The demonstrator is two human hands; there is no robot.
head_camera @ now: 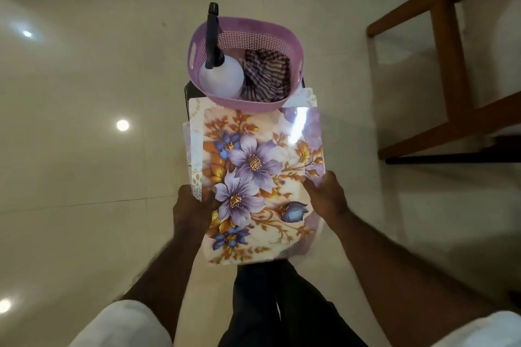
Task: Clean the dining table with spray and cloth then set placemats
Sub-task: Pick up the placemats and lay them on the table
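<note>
Left hand (194, 205) & right hand (327, 194) are curled round the placemats (253, 177) at 9 & 3 o'clock edges. Basket (253, 36) w/ spray bottle (222, 76) & cloth (267, 76) seems rested on the 12 o'clock edge. If the mats are pulled, it could be dragged over.

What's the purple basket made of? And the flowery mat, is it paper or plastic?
The purple basket looks like moulded plastic: matte walls with rows of tiny holes and handle slots. The flowery mat seems glossy plastic or laminate, since a bright glare streak crosses it; coated paper is possible.
</note>
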